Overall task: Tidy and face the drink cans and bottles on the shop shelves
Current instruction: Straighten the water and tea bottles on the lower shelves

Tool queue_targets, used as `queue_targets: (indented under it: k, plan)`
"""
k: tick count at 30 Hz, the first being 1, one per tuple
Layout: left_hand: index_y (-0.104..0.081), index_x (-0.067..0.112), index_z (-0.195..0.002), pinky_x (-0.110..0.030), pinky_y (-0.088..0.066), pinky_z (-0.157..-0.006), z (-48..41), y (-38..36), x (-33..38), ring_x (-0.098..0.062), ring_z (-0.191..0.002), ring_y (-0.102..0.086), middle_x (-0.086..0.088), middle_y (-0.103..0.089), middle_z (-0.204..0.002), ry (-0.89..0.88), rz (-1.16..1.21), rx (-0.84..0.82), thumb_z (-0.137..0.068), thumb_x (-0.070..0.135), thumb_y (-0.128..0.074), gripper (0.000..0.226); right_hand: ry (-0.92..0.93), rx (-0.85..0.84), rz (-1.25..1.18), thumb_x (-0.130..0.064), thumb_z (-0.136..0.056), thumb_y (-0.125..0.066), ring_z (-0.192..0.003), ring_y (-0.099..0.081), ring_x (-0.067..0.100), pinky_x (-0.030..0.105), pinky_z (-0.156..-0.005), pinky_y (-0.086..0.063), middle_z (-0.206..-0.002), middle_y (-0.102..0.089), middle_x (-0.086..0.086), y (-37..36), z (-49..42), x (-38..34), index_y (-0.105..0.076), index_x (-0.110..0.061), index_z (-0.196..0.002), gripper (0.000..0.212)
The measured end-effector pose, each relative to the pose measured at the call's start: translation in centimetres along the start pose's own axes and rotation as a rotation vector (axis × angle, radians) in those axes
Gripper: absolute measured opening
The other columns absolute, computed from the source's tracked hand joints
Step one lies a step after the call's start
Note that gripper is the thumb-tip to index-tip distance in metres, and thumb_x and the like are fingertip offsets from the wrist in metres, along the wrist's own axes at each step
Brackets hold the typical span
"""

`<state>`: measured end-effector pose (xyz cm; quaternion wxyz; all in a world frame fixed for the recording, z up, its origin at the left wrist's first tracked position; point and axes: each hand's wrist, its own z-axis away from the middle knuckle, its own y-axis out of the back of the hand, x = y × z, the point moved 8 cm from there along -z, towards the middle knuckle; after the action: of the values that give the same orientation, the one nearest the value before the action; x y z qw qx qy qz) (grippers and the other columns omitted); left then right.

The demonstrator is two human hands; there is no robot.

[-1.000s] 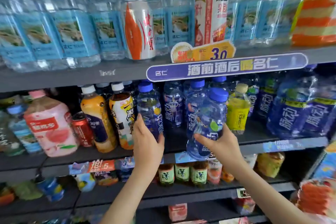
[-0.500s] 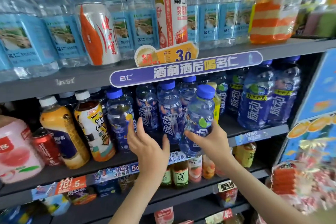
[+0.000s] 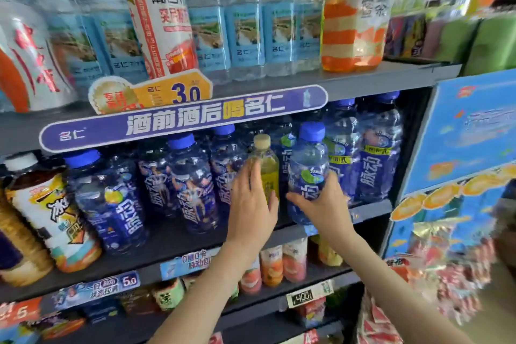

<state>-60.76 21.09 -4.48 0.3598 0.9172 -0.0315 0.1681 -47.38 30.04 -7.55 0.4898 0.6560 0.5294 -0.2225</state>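
Right hand (image 3: 324, 205): its fingers and thumb curl round the lower part of the held blue bottle (image 3: 308, 165) and grip it from the front.
Held blue bottle: it has a blue cap and a dark blue label. It is at the front of the middle shelf (image 3: 173, 234), just to the right of the yellow bottle (image 3: 268, 165). I cannot tell if its bottom sits on the shelf.
Left hand (image 3: 251, 204): it is wide and flat, with straight fingers close together. The fingertips lie over the left side of the yellow bottle. I cannot tell if they touch it.
Yellow bottle: it is small, has a pale cap, and stands upright among the blue ones.
Blue bottles (image 3: 192, 184): a row of them stands on the middle shelf, left of both hands. More stand to the right.
Tea bottle (image 3: 53, 215): it has a white cap and is at the left end of the middle shelf.
Top shelf (image 3: 377, 78): it holds pale water bottles (image 3: 245, 22), a tall red and white bottle (image 3: 162, 17), an orange striped bottle (image 3: 351, 14), and a silver and orange can (image 3: 28, 58) at the left.
Purple sign (image 3: 181, 120): it runs along the front of the top shelf, with a yellow price tag (image 3: 178, 89) above it.
Small bottles (image 3: 279, 265): they stand on the shelf under the hands.
Blue box (image 3: 469, 134): it is to the right of the shelves.
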Motion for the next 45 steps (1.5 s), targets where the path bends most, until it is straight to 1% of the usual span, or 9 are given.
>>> queue_targets:
  k: [3, 5, 11, 18, 25, 29, 32, 38, 45]
  plan:
    - [-0.023, -0.003, -0.144, -0.041, -0.028, -0.110, -2.1, -0.6, 0.8, -0.035, -0.132, -0.035, -0.023, -0.037, -0.142, 0.091, 0.000, 0.013, -0.087, 0.014, -0.061, 0.070, 0.180, 0.064, 0.332, -0.045, -0.066, -0.079, -0.115, -0.046, 0.037, 0.038, -0.092, -0.042, -0.121, -0.050, 0.021, -0.5, -0.2, -0.3, -0.037, 0.009, -0.131, 0.094]
    - [-0.015, -0.002, -0.147, -0.035, -0.027, -0.110, -3.0, -0.5, 1.1, -0.033, -0.135, -0.031, -0.022, -0.034, -0.145, 0.141, 0.029, 0.023, -0.093, 0.015, -0.053, 0.067, 0.292, 0.186, 0.536, -0.051, -0.060, -0.080, -0.098, -0.051, 0.039, 0.046, -0.082, -0.050, -0.106, -0.054, 0.024, -0.6, 0.2, -0.6, -0.040, 0.014, -0.125, 0.100]
    - [0.006, 0.014, -0.150, -0.031, -0.040, -0.095, -4.5, -0.5, 0.9, -0.026, -0.129, -0.042, -0.014, -0.033, -0.148, 0.360, 0.147, -0.012, -0.100, 0.030, -0.040, 0.070, 0.368, 0.211, 0.508, -0.038, -0.053, -0.088, -0.083, -0.057, 0.031, 0.038, -0.072, -0.055, -0.095, -0.054, 0.018, -1.4, -0.2, -1.2, -0.019, 0.001, -0.143, 0.119]
    - [-0.044, 0.011, -0.134, -0.035, -0.041, -0.087, -4.4, 1.3, 1.0, -0.029, -0.113, -0.049, -0.012, -0.052, -0.121, 0.331, 0.034, 0.089, -0.093, 0.037, -0.054, 0.050, 0.307, 0.084, 0.668, -0.041, -0.056, -0.088, -0.066, -0.055, 0.026, 0.034, -0.052, -0.051, -0.077, -0.054, 0.012, -2.3, -1.4, -1.2, -0.018, -0.001, -0.145, 0.120]
    - [-0.058, 0.013, -0.118, -0.013, -0.036, -0.075, -0.8, 3.8, 1.9, -0.016, -0.095, -0.056, -0.001, -0.061, -0.106, 0.183, 0.223, 0.186, -0.087, 0.042, -0.061, 0.042, 0.127, -0.074, 0.766, -0.027, -0.091, -0.062, -0.052, -0.054, 0.011, 0.021, -0.040, -0.034, -0.067, -0.052, -0.004, -2.6, -2.3, -0.1, 0.043, -0.009, -0.132, 0.115]
    - [-0.062, 0.018, -0.108, -0.003, -0.036, -0.070, -0.4, 8.9, 3.9, -0.001, -0.084, -0.051, 0.011, -0.059, -0.096, 0.061, 0.249, 0.303, -0.082, 0.053, -0.056, 0.044, 0.134, -0.164, 0.263, -0.039, -0.095, -0.049, -0.055, -0.052, 0.016, 0.029, -0.045, -0.037, -0.071, -0.060, 0.000, -0.3, -0.9, -2.9, -0.006, -0.018, -0.151, 0.074]
    - [-0.063, 0.026, -0.101, -0.011, -0.043, -0.071, -1.5, 12.7, 5.8, -0.001, -0.083, -0.056, 0.016, -0.061, -0.089, 0.046, 0.346, 0.286, -0.077, 0.055, -0.060, 0.038, 0.273, -0.229, -0.197, -0.055, -0.089, -0.049, -0.075, -0.059, 0.007, 0.030, -0.067, -0.048, -0.084, -0.063, -0.006, 3.4, 0.7, -8.0, -0.049, -0.029, -0.125, 0.045]
    - [-0.067, 0.028, -0.096, -0.015, -0.043, -0.070, -5.7, 16.4, 10.8, -0.001, -0.081, -0.058, 0.015, -0.066, -0.084, -0.020, 0.465, 0.210, -0.075, 0.048, -0.070, 0.029, 0.339, -0.389, -0.362, -0.046, -0.078, -0.066, -0.103, -0.062, 0.008, 0.023, -0.084, -0.050, -0.112, -0.065, -0.014, 7.6, 1.8, -14.7, -0.043, -0.043, -0.126, 0.054]
    - [-0.061, 0.030, -0.105, -0.001, -0.039, -0.071, -11.0, 16.0, 17.0, 0.013, -0.088, -0.055, 0.023, -0.062, -0.089, -0.159, 0.616, 0.145, -0.070, 0.059, -0.058, 0.045, 0.325, -0.015, -0.340, -0.033, -0.060, -0.082, -0.090, -0.065, 0.004, 0.022, -0.071, -0.055, -0.096, -0.069, -0.014, 15.7, -1.8, -15.0, -0.053, -0.031, -0.123, 0.070]
